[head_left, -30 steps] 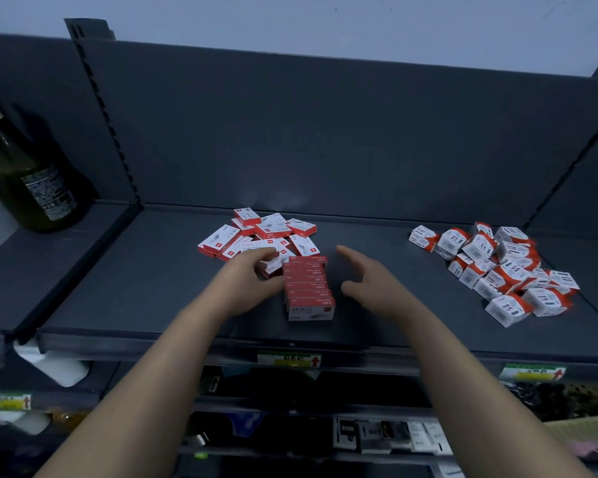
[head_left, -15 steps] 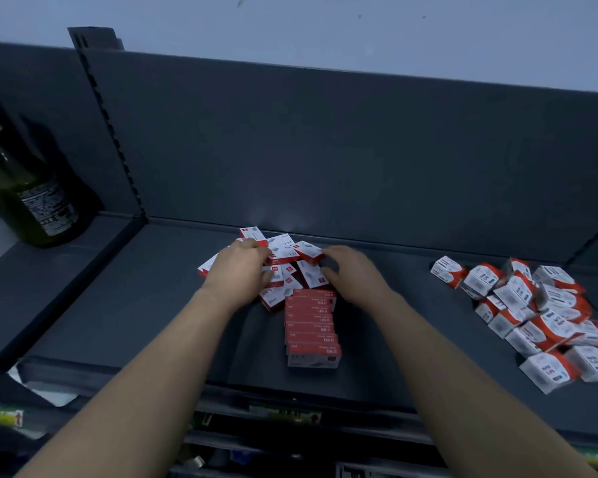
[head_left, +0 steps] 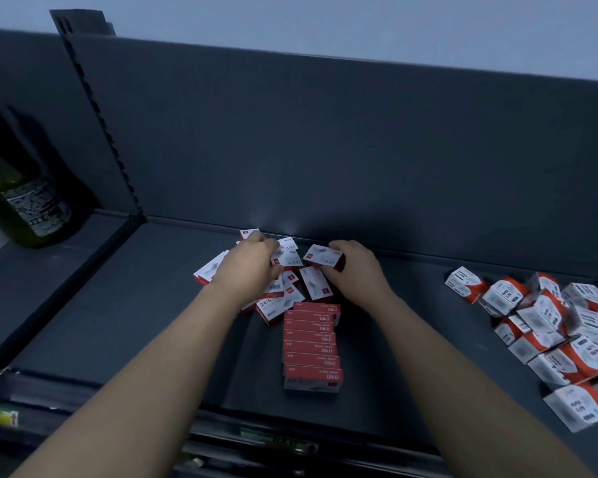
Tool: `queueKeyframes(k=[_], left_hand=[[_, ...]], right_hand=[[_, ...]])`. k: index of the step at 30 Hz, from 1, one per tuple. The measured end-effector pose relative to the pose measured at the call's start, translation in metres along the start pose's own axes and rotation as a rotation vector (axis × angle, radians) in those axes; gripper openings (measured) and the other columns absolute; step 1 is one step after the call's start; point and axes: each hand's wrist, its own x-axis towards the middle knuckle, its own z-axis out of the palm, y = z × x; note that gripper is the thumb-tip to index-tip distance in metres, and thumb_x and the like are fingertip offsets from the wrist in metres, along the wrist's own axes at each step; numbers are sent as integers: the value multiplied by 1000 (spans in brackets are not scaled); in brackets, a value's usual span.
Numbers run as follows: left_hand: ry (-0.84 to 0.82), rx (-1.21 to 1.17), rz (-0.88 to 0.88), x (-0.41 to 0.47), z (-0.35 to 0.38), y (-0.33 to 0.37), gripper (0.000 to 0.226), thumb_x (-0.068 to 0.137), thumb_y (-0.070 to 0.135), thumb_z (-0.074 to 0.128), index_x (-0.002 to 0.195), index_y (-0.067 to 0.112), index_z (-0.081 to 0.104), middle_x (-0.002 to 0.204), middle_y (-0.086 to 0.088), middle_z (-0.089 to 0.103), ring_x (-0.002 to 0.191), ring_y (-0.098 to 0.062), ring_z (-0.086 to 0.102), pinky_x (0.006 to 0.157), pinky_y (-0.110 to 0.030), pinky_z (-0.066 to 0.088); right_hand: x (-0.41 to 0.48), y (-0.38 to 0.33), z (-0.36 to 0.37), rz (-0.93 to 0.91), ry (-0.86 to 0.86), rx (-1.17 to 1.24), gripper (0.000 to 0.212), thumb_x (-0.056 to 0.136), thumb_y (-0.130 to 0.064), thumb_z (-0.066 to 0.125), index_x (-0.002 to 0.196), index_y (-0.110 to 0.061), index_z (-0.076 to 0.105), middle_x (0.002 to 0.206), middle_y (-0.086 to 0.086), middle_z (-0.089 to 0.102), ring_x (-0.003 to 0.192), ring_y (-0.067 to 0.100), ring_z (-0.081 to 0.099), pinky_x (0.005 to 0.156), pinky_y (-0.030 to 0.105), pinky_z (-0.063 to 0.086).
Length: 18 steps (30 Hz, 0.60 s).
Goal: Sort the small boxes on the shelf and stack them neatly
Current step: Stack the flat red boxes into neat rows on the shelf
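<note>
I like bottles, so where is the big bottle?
In the head view the dark green bottle stands at the far left, on the next shelf section, beyond the slotted upright post.

Dark green bottle (head_left: 21, 201) at left, pale wall (head_left: 325, 22) behind

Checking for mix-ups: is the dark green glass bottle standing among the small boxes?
No, the dark green glass bottle stands on the neighbouring shelf section, left of the small red-and-white boxes.
</note>
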Motion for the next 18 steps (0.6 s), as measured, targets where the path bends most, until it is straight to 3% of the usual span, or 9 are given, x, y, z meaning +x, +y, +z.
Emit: queueKeyframes(k=[2,5,7,10,13,15,18], left_hand=[[36,-127,11,-6,-3,4,43,90,24,62,130,13,50,125,-6,44,93,-24,58,85,-34,48],[124,-316,49,-15,-10,16,47,88,14,64,133,15,48,121,2,41,80,-9,53,81,-20,41],[177,-450,66,-20,-16,28,43,86,9,65,127,17,54,120,4,43,86,-7,54,83,-18,43],[193,-581,117,-29,-22,47,37,83,6,67,114,23,59,117,7,47,95,-8,59,87,-21,50],[128,-645,180,-40,-24,65,34,81,5,67,106,26,58,101,10,59,86,-4,61,77,-19,53],[93,-665,228,-46,-21,76,36,81,4,67,106,28,56,90,13,62,81,-2,61,72,-17,52],[12,-722,247,-53,-16,90,44,83,7,67,118,28,51,95,11,65,86,-1,62,71,-14,50]], right_hand=[[-10,4,-8,3,57,82,36,85,-20,65,120,-12,58,115,3,56,98,14,54,83,26,43],[-28,11,-22,9,129,188,36,82,-11,67,116,-17,58,112,-3,55,96,8,53,79,14,41],[-42,16,-32,13,166,250,36,79,-5,66,110,-23,58,110,-4,55,95,7,55,76,6,40],[-65,21,-53,34,182,341,38,78,-1,63,105,-28,58,104,-4,60,91,10,60,77,21,52],[-88,26,-71,52,155,395,39,82,2,60,110,-25,57,96,-5,65,88,15,63,68,32,54],[-101,31,-79,70,147,393,43,84,3,57,115,-27,54,97,-4,64,90,20,63,66,33,54],[-116,42,-88,141,137,382,49,88,-2,54,121,-38,48,101,-1,61,83,26,62,54,28,47]])
